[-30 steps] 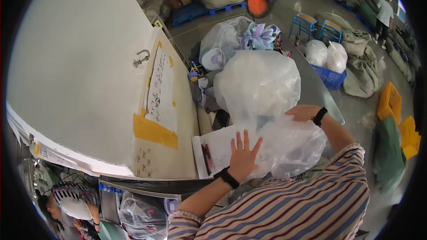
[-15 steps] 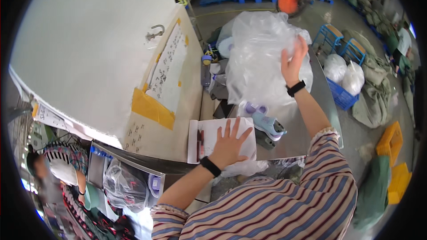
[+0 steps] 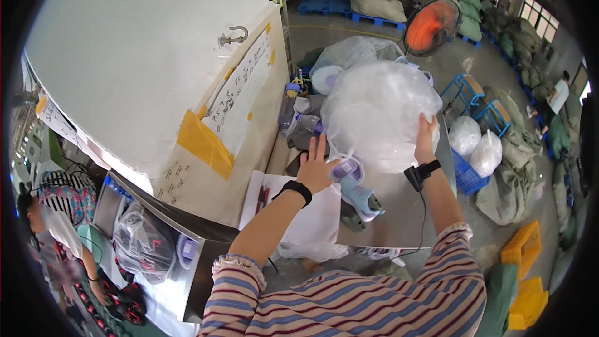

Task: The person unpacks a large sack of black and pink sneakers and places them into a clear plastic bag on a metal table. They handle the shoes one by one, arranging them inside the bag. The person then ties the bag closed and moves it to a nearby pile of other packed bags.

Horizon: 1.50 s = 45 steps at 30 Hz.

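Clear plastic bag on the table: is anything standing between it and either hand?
Nothing visible separates the right hand and the plastic bag; the fingers overlap the bag's right side. Beside the thumb of the left hand, a purple item lies at the bag's near edge; the fingertips' way to the bag looks clear.

Left fingers (image 3: 321,146) spread, both arms (image 3: 269,223) forward

White sheet (image 3: 242,97), left of centre: handwritten numerals. Pale panel (image 3: 206,196) below it: small dark characters, illegible. Label (image 3: 57,120), far left: marked, illegible.
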### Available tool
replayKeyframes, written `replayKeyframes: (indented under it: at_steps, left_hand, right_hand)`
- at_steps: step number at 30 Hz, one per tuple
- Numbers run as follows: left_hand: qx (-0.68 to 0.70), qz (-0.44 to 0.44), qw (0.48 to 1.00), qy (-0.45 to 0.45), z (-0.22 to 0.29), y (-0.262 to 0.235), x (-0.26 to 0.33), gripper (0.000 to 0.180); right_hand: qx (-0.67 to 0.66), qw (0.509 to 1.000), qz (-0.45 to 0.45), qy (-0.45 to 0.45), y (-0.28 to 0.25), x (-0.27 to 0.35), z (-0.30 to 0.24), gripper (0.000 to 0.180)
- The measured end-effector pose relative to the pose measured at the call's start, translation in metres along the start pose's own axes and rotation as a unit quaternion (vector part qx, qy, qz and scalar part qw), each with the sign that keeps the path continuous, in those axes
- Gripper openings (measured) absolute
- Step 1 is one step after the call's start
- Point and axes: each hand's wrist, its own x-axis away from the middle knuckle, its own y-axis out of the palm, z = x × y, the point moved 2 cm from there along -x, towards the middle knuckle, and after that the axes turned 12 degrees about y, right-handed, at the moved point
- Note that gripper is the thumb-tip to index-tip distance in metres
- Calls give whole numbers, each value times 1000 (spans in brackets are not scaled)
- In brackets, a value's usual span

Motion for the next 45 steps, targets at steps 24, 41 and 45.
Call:
replayKeyframes:
  at_steps: [24, 41, 45]
  left_hand:
    - [286, 236, 856, 361, 114, -44, 23, 15]
    - [-69, 414, 637, -647, -100, -117, 648, 70]
    - [112, 191, 589, -777, -111, -18, 766, 97]
  right_hand:
    - [655, 648, -251, -296, 141, 6, 51, 33]
    - [576, 675, -392, -240, 55, -56, -10, 28]
    - [295, 830, -438, -180, 14, 69, -130, 37]
